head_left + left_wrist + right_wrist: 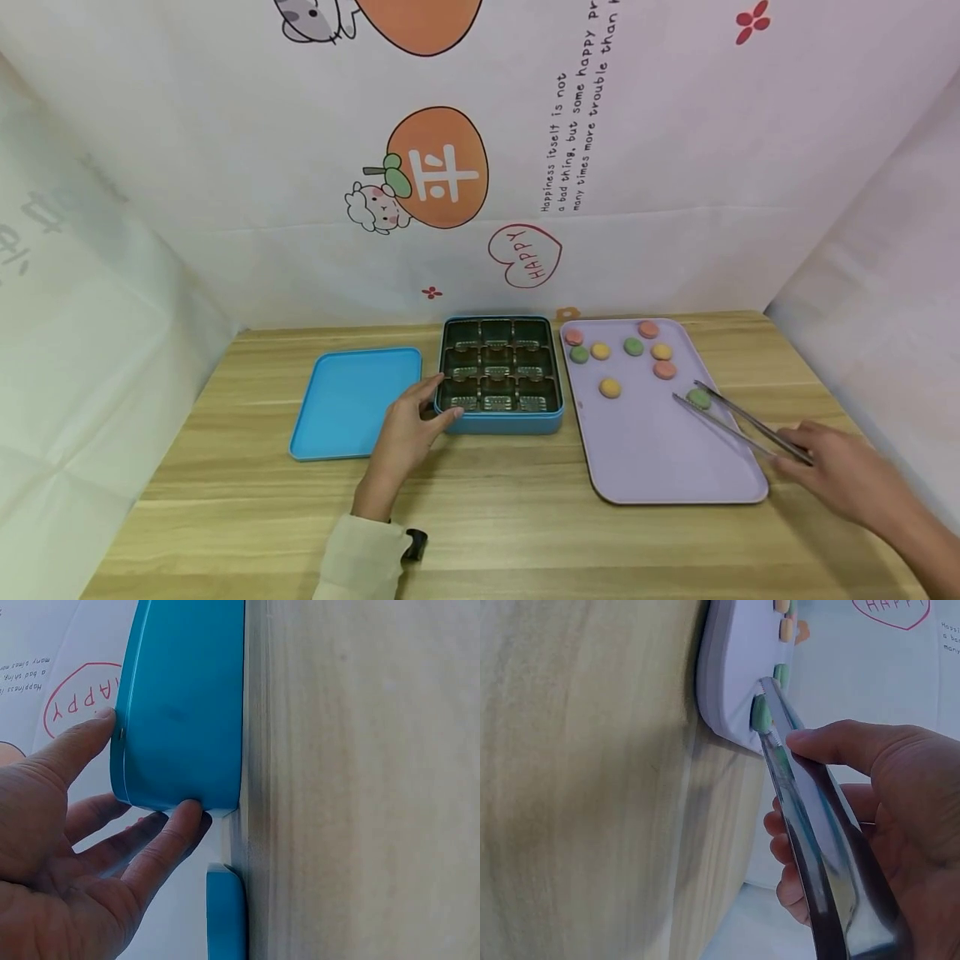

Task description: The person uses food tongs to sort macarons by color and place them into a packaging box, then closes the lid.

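My left hand (408, 433) holds the near left corner of a blue tin (502, 423), thumb at the front rim and fingers against the left side. Inside the tin is a dark insert (497, 362) split into several compartments. My right hand (843, 471) grips metal tongs (753, 422), whose spread tips straddle a green macaron (699, 399) on the lilac tray (637, 454). In the right wrist view, the tong tips (768, 684) lie around the green macaron (760, 714). Farther back on the tray sit several pink, yellow and green macarons, among them a yellow macaron (611, 387).
A blue lid (352, 408) lies on the wooden table (517, 533) to the left of the tin. The tray stands just right of the tin. Behind, a printed white cloth (300, 275) hangs at the table's back edge.
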Tool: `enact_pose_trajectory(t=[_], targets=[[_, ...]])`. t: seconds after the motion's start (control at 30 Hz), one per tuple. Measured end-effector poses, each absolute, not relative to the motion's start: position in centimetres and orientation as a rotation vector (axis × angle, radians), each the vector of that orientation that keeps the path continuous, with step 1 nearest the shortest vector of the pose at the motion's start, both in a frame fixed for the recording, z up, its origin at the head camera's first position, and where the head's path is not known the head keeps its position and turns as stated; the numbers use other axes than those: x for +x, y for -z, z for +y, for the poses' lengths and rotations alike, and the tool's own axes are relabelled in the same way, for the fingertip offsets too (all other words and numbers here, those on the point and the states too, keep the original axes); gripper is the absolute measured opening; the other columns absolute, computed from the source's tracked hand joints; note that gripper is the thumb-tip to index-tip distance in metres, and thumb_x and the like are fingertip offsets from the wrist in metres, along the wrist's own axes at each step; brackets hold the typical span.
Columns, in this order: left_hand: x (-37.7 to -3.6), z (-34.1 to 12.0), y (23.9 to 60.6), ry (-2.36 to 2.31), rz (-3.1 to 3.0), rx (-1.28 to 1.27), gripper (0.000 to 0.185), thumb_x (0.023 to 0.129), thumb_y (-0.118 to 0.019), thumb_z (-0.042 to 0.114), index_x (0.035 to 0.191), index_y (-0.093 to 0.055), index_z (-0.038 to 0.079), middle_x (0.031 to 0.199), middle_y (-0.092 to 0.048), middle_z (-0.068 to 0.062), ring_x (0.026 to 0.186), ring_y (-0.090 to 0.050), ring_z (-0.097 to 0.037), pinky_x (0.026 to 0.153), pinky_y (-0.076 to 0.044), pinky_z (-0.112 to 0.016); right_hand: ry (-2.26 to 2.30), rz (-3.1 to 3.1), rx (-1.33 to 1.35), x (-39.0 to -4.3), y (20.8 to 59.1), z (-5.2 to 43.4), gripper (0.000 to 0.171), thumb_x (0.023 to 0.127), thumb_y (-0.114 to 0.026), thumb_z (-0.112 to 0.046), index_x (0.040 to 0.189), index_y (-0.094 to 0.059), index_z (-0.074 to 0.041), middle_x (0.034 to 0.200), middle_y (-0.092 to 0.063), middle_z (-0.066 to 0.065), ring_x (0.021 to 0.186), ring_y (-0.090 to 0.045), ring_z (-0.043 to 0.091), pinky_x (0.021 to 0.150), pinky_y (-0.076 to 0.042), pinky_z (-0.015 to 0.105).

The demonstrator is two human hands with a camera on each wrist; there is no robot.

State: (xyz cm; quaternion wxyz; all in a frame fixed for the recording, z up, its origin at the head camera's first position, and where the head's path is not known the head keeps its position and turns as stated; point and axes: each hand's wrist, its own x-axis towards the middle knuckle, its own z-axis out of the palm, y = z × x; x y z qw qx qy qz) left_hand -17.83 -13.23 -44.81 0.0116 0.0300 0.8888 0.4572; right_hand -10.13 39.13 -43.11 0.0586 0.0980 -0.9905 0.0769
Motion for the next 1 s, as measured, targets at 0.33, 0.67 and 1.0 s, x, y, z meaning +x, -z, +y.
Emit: enact_pose_trajectory(t=[0.33,0.67,1.0], targets=[[-17.8,-13.3,44.9,-1.425,2.772,0.086,0.069,0.096,-0.079,0.028,0.157,-0.050,0.013,0.164,-0.045,-0.017,0.132,-0.062,-0.035,0.102,-0.057,-0.051,-0.197,-2.930,0.320,-9.7,43.9,39.1,0.025,0.081,-0.086,-0.012,0.101,-0.078,0.001,0.076,-0.057,-0.009,0.065,-0.039,-0.001,0.055,-0.039,0.030],[-17.8,-13.3,44.9,-1.406,2.773,0.077,0.071,0.095,-0.079,0.029,0.158,-0.050,0.014,0.165,-0.043,-0.017,0.142,-0.054,-0.038,0.107,-0.053,-0.055,-0.196,-2.884,0.320,-9.4,44.1,38.6,0.017,0.080,-0.086,-0.010,0.094,-0.077,-0.008,0.073,-0.048,-0.011,0.064,-0.035,-0.001,0.054,-0.033,0.028],[-17.8,-13.3,44.8,-1.413,2.777,0.081,0.070,0.095,-0.080,0.028,0.157,-0.050,0.014,0.164,-0.044,-0.018,0.142,-0.054,-0.039,0.107,-0.053,-0.055,-0.213,-2.866,0.333,-9.1,43.6,37.9,0.015,0.082,-0.085,-0.011,0.094,-0.076,-0.010,0.072,-0.042,-0.012,0.061,-0.030,-0.003,0.052,-0.027,0.024]])
